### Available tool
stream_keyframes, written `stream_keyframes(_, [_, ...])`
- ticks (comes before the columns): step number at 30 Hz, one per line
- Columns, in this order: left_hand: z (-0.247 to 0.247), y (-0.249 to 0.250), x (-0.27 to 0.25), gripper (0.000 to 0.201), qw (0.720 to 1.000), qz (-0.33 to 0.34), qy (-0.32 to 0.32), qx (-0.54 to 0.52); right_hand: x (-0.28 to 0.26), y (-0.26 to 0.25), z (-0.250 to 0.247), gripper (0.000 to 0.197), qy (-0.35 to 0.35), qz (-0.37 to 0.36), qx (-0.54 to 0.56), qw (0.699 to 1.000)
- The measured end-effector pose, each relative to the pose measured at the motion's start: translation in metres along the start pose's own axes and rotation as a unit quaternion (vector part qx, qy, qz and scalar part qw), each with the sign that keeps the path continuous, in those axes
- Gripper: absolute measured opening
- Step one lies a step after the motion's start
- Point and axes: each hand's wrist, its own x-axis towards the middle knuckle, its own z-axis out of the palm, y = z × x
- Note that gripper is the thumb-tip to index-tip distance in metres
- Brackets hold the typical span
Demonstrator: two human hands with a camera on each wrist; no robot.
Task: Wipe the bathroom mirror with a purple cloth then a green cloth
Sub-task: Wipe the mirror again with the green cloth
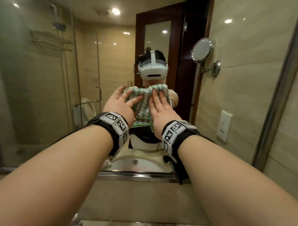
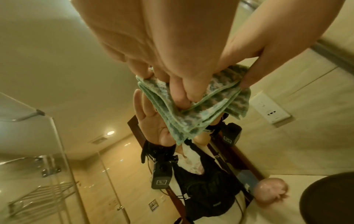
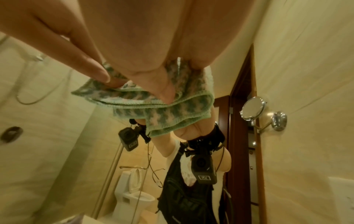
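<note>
A green-and-white patterned cloth lies flat against the large bathroom mirror, about at the height of my reflected head. My left hand presses on the cloth's left part with its fingers spread. My right hand presses on the right part with its fingers straight. In the left wrist view, the fingertips push into the folded cloth. In the right wrist view, the right hand's fingers and thumb hold the cloth to the glass. No purple cloth is in view.
The mirror's metal lower frame runs above a tiled ledge, and its right frame slants up the wall. Reflected in the glass are a round shaving mirror, a wall socket, a washbasin and a glass shower screen.
</note>
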Motion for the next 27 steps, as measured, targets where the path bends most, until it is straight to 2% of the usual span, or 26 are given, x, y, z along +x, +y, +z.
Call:
stream_keyframes(6, [0.0, -0.024, -0.004, 0.049, 0.999, 0.0, -0.033, 0.025, 0.01, -0.013, -0.007, 0.079, 0.016, -0.006, 0.033, 0.999])
stream_keyframes(10, [0.001, -0.027, 0.001, 0.051, 0.999, 0.009, -0.05, 0.012, 0.008, -0.005, -0.004, 0.077, 0.019, -0.016, 0.053, 0.998])
stream_keyframes(13, [0.002, -0.029, 0.001, 0.051, 0.998, 0.016, -0.06, 0.014, 0.008, 0.003, -0.004, 0.067, 0.028, -0.029, 0.033, 0.999])
stream_keyframes(21, [-0.006, -0.031, 0.005, 0.051, 0.998, 0.045, -0.044, 0.008, 0.009, 0.024, 0.003, 0.062, 0.083, -0.055, -0.049, 0.994])
stream_keyframes(27, [-0.032, -0.015, 0.012, 0.049, 0.997, 0.073, -0.018, -0.014, -0.002, 0.055, 0.009, 0.061, 0.11, -0.021, -0.076, 0.991])
